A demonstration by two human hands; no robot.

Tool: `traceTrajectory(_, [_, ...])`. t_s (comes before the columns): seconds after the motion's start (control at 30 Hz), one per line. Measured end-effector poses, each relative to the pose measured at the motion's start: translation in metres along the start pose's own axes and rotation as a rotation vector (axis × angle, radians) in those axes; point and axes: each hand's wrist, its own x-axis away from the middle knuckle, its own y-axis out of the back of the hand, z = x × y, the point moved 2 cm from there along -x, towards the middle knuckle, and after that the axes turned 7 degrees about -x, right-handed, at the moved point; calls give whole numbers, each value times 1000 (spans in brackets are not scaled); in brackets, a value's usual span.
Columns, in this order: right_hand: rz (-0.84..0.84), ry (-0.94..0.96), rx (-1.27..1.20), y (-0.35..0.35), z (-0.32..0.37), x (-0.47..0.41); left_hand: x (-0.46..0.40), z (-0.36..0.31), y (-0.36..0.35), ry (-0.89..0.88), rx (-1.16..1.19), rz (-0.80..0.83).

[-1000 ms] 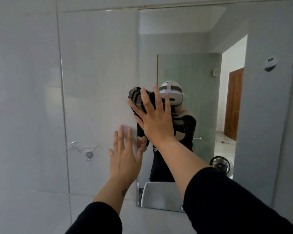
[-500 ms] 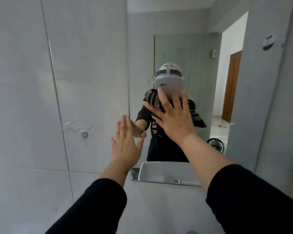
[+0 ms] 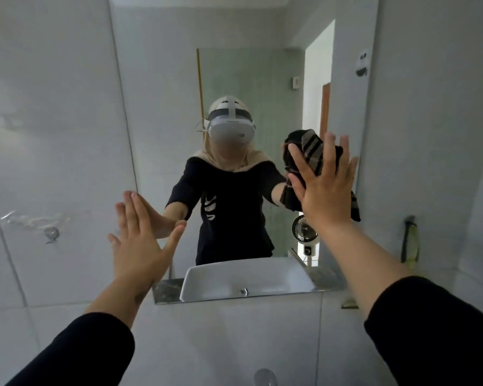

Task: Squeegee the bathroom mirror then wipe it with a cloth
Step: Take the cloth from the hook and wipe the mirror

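Your two black sleeves reached forward from the bottom of the view. Your left hand [image 3: 140, 240] lay flat and spread, holding nothing, against the left edge of the mirror [image 3: 243, 87], partly over the tiled wall [image 3: 53, 107]. Your right hand [image 3: 322, 182], fingers splayed, pressed the dark striped cloth [image 3: 308, 147] against the glass near the mirror's right edge, well apart from the left hand. The cloth showed above your fingertips and hung below your palm.
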Motion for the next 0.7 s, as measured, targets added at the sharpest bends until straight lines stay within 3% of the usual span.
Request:
traceTrajectory(0.13, [-50, -213, -52, -2, -30, 27, 2, -1, -2, -4, 38, -35])
traceTrajectory(0.37, [-67, -321, -112, -17, -1, 67, 3, 0, -4, -11, 82, -68])
traceTrajectory(0.7, [-26, 18, -149, -31, 105, 44, 6, 19, 6, -88, -20, -46])
